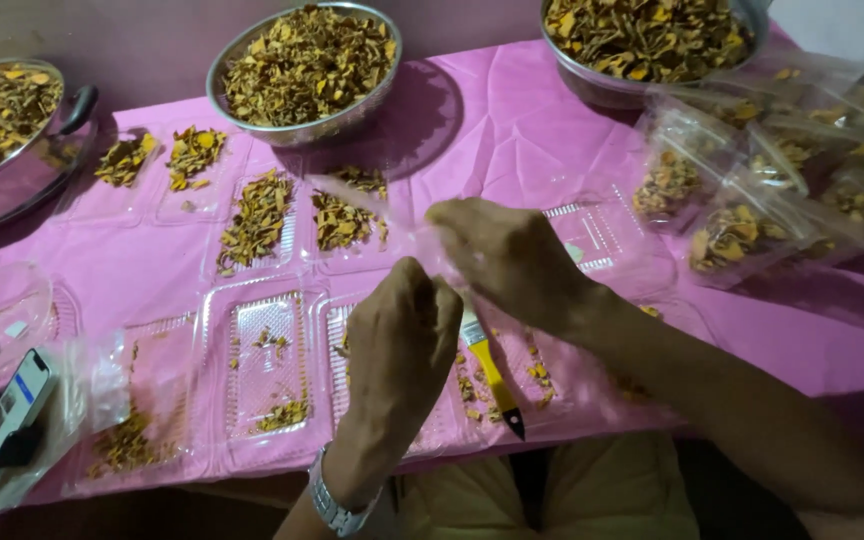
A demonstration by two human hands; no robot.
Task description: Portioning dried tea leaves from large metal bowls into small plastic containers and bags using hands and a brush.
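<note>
A clear plastic bag [382, 215], thin and hard to make out, is held above the middle of the table between both hands; its long axis runs from the far left, where a loose corner points toward the middle bowl, down to the near right, where it disappears into the fingers. The left hand [399, 340], with a metal watch [337, 505] on its wrist, has its fingers curled together on the near edge of the bag, and the right hand [507, 255] is pinched shut on the same bag just beyond it, the 2 hands almost touching. Directly below them lies 1 paintbrush [487, 365] with a yellow handle, its dark tip pointing toward the person and its bristles away, resting on a clear plastic tray [272, 365] section. About 8 shallow tray compartments are visible on the pink tablecloth [512, 130]; 4 on the far side hold small heaps of dried yellow-brown chips [257, 215], while the near ones carry only scattered crumbs. Behind them stand 3 steel bowls [304, 62] heaped with the same chips. At the far right is a pile of filled clear bags [752, 215], too overlapped to count. At the near left edge lies 1 phone [2, 425].
</note>
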